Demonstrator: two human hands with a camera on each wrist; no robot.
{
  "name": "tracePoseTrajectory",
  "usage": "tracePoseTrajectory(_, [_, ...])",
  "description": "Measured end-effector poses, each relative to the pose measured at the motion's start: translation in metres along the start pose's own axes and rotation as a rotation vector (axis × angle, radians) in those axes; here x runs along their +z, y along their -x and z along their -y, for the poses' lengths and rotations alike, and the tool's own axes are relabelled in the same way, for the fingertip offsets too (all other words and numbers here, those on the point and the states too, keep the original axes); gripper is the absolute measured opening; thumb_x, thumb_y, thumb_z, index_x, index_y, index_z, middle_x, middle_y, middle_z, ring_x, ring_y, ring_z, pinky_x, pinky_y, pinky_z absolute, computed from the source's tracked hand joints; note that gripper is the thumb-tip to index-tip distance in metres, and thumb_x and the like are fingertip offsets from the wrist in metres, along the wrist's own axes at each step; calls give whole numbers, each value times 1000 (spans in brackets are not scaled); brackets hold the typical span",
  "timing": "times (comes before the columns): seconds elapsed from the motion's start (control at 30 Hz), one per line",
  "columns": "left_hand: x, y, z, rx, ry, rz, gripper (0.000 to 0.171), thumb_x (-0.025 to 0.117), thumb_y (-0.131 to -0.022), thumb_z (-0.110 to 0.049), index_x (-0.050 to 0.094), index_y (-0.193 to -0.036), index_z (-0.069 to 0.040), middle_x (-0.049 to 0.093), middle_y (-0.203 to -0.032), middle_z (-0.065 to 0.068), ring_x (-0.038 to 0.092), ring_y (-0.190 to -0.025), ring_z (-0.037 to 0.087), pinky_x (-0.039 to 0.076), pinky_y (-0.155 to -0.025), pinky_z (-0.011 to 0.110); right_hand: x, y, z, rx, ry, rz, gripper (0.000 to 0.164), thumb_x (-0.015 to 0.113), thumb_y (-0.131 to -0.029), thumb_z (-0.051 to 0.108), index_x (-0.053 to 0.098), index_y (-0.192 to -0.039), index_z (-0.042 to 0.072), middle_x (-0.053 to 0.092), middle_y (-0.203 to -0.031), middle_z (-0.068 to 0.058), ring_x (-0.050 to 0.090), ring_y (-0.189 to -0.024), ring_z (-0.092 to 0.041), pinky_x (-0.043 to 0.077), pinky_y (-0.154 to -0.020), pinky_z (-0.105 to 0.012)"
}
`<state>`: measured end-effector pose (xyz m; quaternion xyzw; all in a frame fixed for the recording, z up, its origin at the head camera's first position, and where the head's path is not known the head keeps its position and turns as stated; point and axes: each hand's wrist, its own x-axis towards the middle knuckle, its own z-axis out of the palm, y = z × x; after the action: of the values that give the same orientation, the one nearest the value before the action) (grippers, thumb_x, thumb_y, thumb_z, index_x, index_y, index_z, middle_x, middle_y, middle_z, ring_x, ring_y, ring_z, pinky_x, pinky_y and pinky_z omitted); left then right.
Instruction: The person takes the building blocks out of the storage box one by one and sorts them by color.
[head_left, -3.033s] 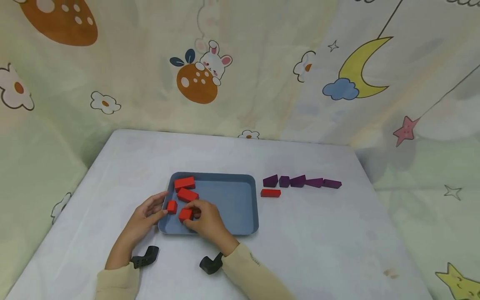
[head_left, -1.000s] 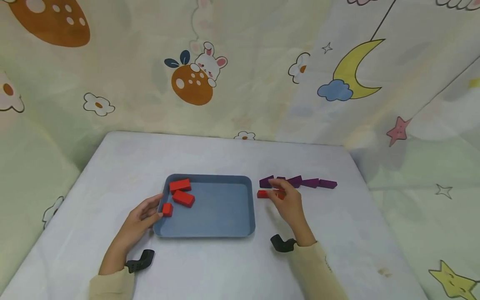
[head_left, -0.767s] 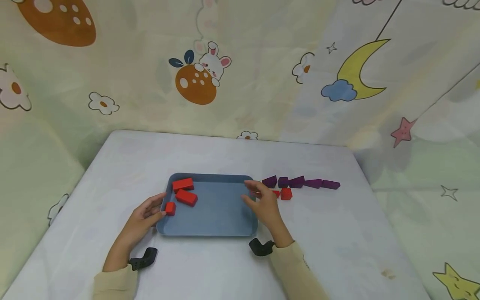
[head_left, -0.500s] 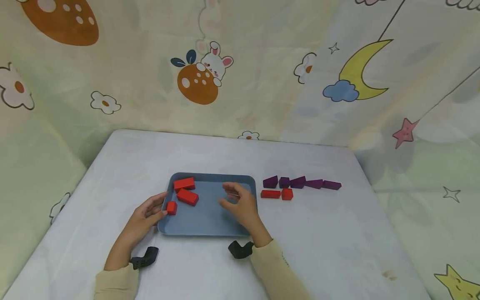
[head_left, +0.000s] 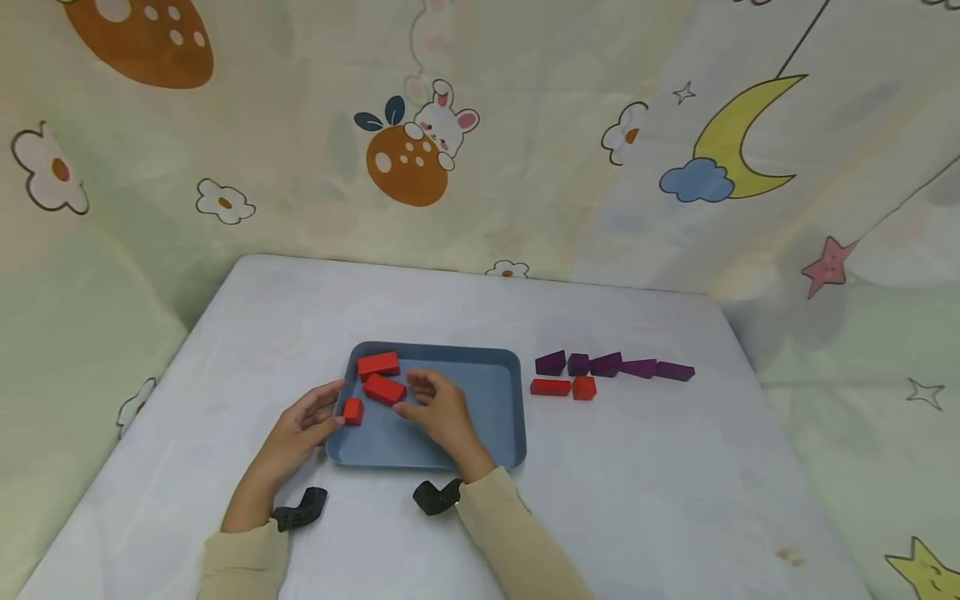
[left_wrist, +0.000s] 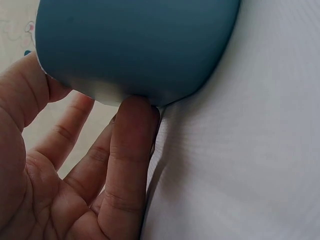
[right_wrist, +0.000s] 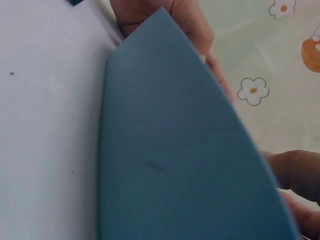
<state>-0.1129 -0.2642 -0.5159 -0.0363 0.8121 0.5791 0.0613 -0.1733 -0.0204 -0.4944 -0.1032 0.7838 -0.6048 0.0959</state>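
Observation:
My left hand (head_left: 303, 425) holds the left edge of a blue-grey tray (head_left: 498, 408), thumb at the rim. In the left wrist view its fingers (left_wrist: 129, 150) lie against the tray's outer wall (left_wrist: 135, 50). Over the tray hovers my right hand (head_left: 447, 414), thumb and fingers parted with nothing between them. Its thumb tip is right at a tilted red block (head_left: 385, 389). Another red block (head_left: 378, 365) lies behind that one, and a small red block (head_left: 352, 412) sits by the left wall. The tray wall (right_wrist: 165, 140) partly hides the right fingers (right_wrist: 295, 172) in the right wrist view.
Right of the tray, several purple blocks (head_left: 606, 365) form a row on the white table (head_left: 660, 483). In front of them lie a long red block (head_left: 551, 387) and a red cube (head_left: 584, 388), side by side. A patterned cloth (head_left: 525, 167) hangs behind the table.
My right hand carried a red cube from the tray to beside the long red block, let go, and came back left over the tray. My left hand stays at the tray's edge.

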Motion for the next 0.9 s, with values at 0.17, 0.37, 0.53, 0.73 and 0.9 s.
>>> tracePoseTrajectory(0.17, [2,-2,-1,-14,-3,7,61,67,-106,-13,46,-163,-6,49,-162,27,57,-137,43,52,-90,19,8,-9,-2,1,136,-30,47,91,-84,-1,73,-127,-4,75,-122,-16,72,-111,-28,58,-98,-32])
tracePoseTrajectory(0.37, [1,-1,-1,-23,-6,3,61,67,-106,-13,45,-163,-6,49,-162,27,56,-138,43,52,-90,19,13,-10,-4,-34,259,-55,34,91,-85,2,79,-117,3,76,-110,-10,72,-98,-20,59,-88,-27])
tracePoseTrajectory(0.53, [2,-1,-2,-31,-11,5,61,67,-106,-12,46,-163,-7,49,-161,27,57,-137,43,51,-90,17,2,-2,-4,-24,148,-43,32,87,-88,-1,79,-119,3,76,-115,-12,73,-105,-23,60,-91,-27])
tracePoseTrajectory(0.73, [1,0,-1,-35,-26,2,62,67,-106,-13,44,-164,-8,49,-162,27,57,-137,41,51,-89,18,-32,10,-1,-32,-8,6,36,84,-92,0,76,-127,0,73,-127,-16,71,-116,-30,58,-98,-30])
tracePoseTrajectory(0.9, [1,-1,0,-16,-33,7,62,67,-107,-12,44,-164,-6,48,-162,28,55,-138,43,49,-92,14,-73,21,-1,-76,-93,39,42,81,-94,-3,70,-134,-7,68,-133,-23,68,-120,-36,56,-103,-34])
